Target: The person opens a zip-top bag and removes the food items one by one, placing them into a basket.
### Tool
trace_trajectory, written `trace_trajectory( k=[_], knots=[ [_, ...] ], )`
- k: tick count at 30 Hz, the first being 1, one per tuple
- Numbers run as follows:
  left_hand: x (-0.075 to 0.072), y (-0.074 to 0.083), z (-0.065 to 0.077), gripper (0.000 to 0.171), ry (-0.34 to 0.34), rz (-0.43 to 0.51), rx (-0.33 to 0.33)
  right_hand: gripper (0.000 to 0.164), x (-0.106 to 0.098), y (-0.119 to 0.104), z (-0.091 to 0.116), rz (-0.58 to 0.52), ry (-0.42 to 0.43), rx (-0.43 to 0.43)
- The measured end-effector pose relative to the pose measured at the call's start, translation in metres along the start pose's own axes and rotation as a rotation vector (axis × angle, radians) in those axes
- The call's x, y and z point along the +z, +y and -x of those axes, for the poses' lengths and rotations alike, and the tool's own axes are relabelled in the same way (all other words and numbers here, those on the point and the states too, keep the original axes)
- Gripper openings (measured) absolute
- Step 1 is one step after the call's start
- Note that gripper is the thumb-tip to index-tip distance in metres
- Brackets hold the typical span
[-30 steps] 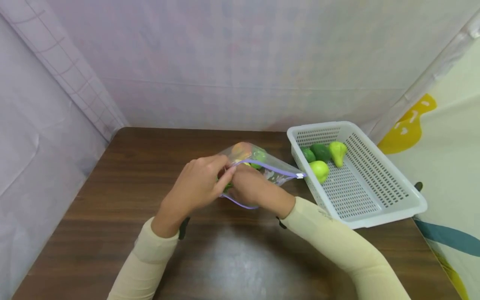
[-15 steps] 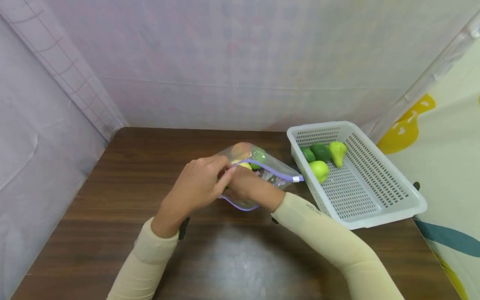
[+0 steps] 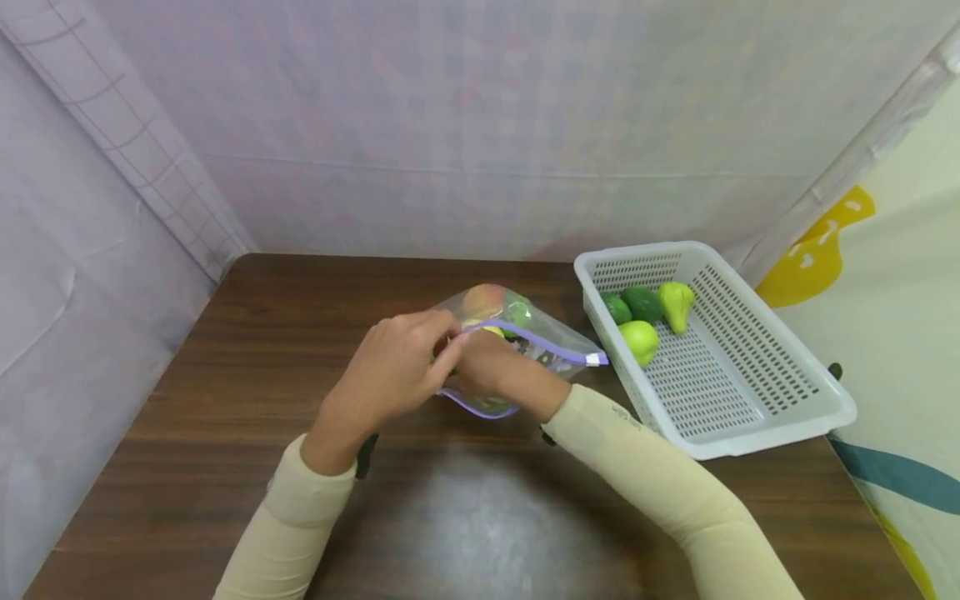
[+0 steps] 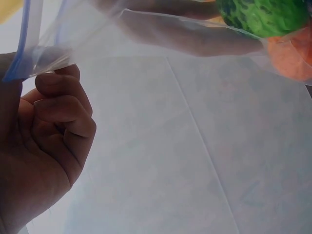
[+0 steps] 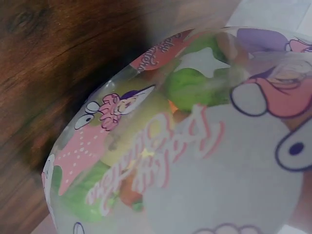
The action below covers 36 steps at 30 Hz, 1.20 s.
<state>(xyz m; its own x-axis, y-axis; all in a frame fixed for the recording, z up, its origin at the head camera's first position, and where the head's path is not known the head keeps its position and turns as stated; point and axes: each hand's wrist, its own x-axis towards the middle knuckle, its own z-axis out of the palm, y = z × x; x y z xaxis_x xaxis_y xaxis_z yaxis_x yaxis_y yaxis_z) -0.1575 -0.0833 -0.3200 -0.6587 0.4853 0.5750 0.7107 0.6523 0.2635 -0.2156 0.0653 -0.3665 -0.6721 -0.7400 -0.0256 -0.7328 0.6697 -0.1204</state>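
My left hand point(image 3: 393, 358) pinches the rim of a clear zip bag point(image 3: 558, 337) with a purple closure, between thumb and fingers. Inside the bag's mouth, my right hand point(image 3: 487, 362) reaches in to the wrist. Through the plastic in the left wrist view, its blurred fingers point(image 4: 190, 36) point towards a bumpy green piece point(image 4: 268, 17) and an orange one point(image 4: 292, 56); I cannot tell whether they grip anything. The bag also holds a yellow piece point(image 3: 492, 331). Its printed side point(image 5: 80, 151), with cartoon shapes and pink lettering, fills much of the right wrist view.
A white perforated basket point(image 3: 750, 350) stands right of the bag, whose slider corner point(image 3: 592, 359) lies close to its wall. In it are a yellow-green pear shape point(image 3: 677, 307), a light green round fruit point(image 3: 640, 342) and dark green pieces point(image 3: 641, 305). A curtain point(image 3: 480, 125) hangs behind the brown table point(image 3: 225, 417).
My right hand and forearm have moved slightly left, deeper into the bag. The bag's slider corner has shifted a little left and down. My left hand has kept its hold on the rim.
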Motion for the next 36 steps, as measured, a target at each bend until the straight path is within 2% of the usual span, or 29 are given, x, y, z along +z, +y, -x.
trace_trajectory(
  k=[6,11,18,24,28,36],
  knots=[
    [0.0,0.0,0.001,0.012,-0.005,0.001,-0.001,0.043,-0.012,-0.002,0.009,0.003,-0.083,0.06],
    [0.0,-0.001,0.001,0.013,0.001,0.01,-0.003,0.035,-0.023,-0.002,0.018,-0.023,-0.098,0.016],
    [-0.001,-0.002,0.0,0.013,0.017,0.008,-0.013,0.041,-0.028,-0.002,0.028,0.052,0.017,-0.072],
    [-0.002,-0.003,0.001,0.014,0.011,0.014,-0.019,0.053,-0.034,-0.005,0.04,0.126,0.038,-0.042],
    [-0.003,-0.004,0.001,0.015,0.006,0.015,-0.026,0.061,-0.038,-0.009,0.047,0.119,0.069,-0.035],
    [-0.004,-0.003,0.0,0.015,-0.004,0.017,-0.031,0.058,-0.05,-0.013,0.063,0.087,0.108,-0.049]
  ],
)
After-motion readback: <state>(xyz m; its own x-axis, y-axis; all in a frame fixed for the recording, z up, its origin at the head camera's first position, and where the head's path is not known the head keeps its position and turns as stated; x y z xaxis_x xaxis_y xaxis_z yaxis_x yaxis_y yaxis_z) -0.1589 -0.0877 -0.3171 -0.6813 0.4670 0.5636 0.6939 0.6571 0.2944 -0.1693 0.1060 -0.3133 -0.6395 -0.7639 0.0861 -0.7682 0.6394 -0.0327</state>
